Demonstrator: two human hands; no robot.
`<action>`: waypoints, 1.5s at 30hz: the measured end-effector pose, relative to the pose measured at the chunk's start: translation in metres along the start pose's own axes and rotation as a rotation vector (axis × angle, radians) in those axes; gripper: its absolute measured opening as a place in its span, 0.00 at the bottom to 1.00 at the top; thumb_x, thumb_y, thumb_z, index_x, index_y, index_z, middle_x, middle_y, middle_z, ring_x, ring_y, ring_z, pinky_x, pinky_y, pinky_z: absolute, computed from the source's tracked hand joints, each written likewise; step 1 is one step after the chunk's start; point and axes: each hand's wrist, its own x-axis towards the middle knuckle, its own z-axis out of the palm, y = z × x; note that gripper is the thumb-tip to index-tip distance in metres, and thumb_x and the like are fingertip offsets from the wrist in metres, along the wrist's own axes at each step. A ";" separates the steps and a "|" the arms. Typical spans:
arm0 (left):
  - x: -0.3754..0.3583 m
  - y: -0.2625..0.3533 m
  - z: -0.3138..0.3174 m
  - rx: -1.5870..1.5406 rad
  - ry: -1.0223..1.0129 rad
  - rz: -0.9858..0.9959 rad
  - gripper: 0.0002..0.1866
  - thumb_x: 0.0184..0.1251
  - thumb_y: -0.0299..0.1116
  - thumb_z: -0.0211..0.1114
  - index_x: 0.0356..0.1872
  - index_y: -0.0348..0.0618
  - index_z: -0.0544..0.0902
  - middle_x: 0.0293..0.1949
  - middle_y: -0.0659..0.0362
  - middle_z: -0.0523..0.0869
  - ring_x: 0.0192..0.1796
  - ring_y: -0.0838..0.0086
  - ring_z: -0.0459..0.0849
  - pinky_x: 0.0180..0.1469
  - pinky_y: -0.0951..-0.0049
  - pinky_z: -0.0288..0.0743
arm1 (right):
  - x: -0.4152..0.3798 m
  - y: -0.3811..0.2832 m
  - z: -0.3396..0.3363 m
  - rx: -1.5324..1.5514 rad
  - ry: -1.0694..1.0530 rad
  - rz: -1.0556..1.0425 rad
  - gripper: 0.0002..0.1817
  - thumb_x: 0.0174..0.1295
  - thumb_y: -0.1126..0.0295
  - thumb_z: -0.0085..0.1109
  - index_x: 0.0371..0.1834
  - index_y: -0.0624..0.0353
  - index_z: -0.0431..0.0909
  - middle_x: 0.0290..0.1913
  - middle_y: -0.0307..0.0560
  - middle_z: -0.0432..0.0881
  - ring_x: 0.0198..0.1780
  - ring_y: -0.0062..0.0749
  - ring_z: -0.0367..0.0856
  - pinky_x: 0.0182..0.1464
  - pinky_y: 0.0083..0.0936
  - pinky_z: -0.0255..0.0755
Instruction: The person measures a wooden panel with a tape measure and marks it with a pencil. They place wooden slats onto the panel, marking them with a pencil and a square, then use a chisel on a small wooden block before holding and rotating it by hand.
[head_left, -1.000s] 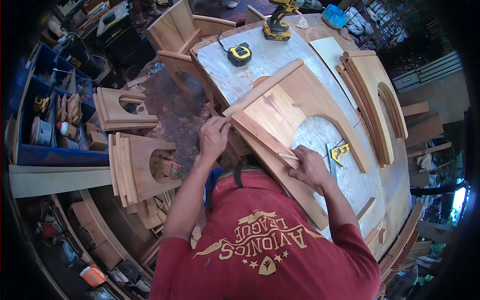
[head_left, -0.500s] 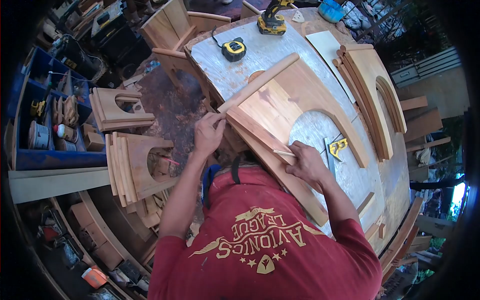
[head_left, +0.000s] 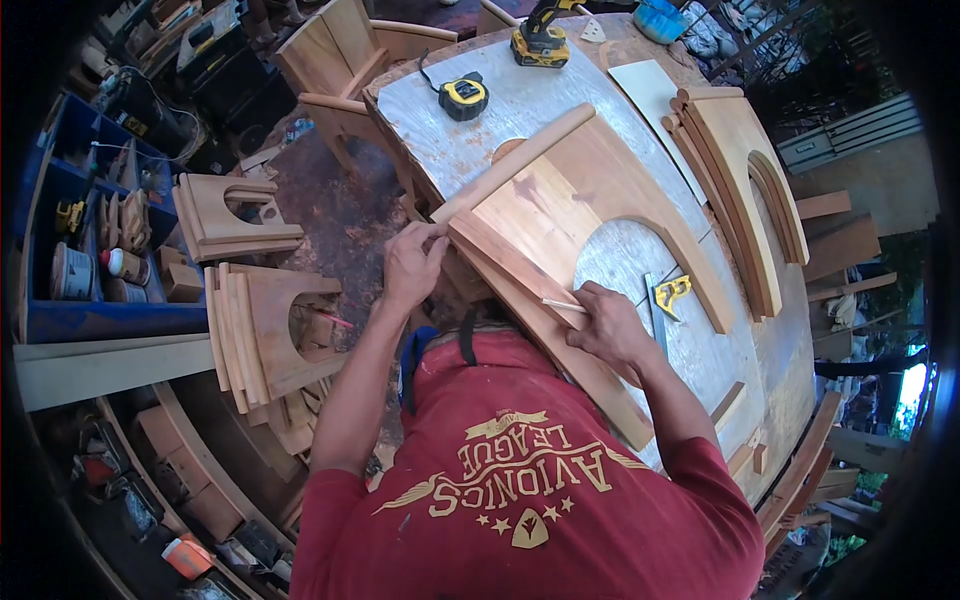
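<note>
An arched wooden panel (head_left: 545,195) lies on the worktable, a rounded rail along its far edge. Across its near edge rests a narrow wooden strip (head_left: 505,252). At the strip's left end, my left hand (head_left: 412,262) is closed, thumb and finger pinching the corner. My right hand (head_left: 612,325) is closed round a thin pale pencil-like stick (head_left: 564,305) and rests at the strip's right end. A longer board (head_left: 615,400) runs beneath, along the table edge. Just right of my right hand lie a combination square's yellow head (head_left: 672,295) and its steel blade.
A tape measure (head_left: 464,97) and a cordless drill (head_left: 540,45) stand at the table's far side. Stacked arched panels (head_left: 740,190) lie on the right. More arched pieces (head_left: 270,330) and a blue tool bin (head_left: 110,322) are on the left. Wood offcuts (head_left: 728,402) lie near my right arm.
Both hands keep their places on the strip. The whole view has shifted very slightly; nothing has been taken up or let go.
</note>
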 end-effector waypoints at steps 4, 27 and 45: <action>-0.002 0.000 0.000 0.005 -0.005 -0.025 0.08 0.64 0.25 0.68 0.42 0.34 0.88 0.40 0.47 0.89 0.43 0.57 0.90 0.48 0.64 0.80 | -0.001 -0.004 0.001 0.041 0.000 0.037 0.24 0.46 0.61 0.72 0.44 0.63 0.82 0.40 0.55 0.79 0.44 0.56 0.82 0.50 0.46 0.77; 0.004 0.007 -0.018 0.006 -0.194 -0.050 0.15 0.61 0.24 0.65 0.49 0.34 0.86 0.45 0.46 0.88 0.50 0.53 0.88 0.55 0.60 0.81 | -0.003 -0.014 -0.001 -0.055 -0.014 0.121 0.29 0.49 0.57 0.73 0.55 0.57 0.83 0.47 0.52 0.83 0.46 0.55 0.86 0.51 0.47 0.80; 0.063 0.104 -0.008 0.508 -0.423 0.246 0.36 0.58 0.50 0.76 0.64 0.36 0.81 0.59 0.43 0.82 0.65 0.51 0.78 0.69 0.56 0.70 | -0.003 -0.014 0.001 -0.096 0.025 0.103 0.27 0.49 0.57 0.72 0.53 0.57 0.84 0.45 0.52 0.83 0.44 0.53 0.86 0.50 0.46 0.81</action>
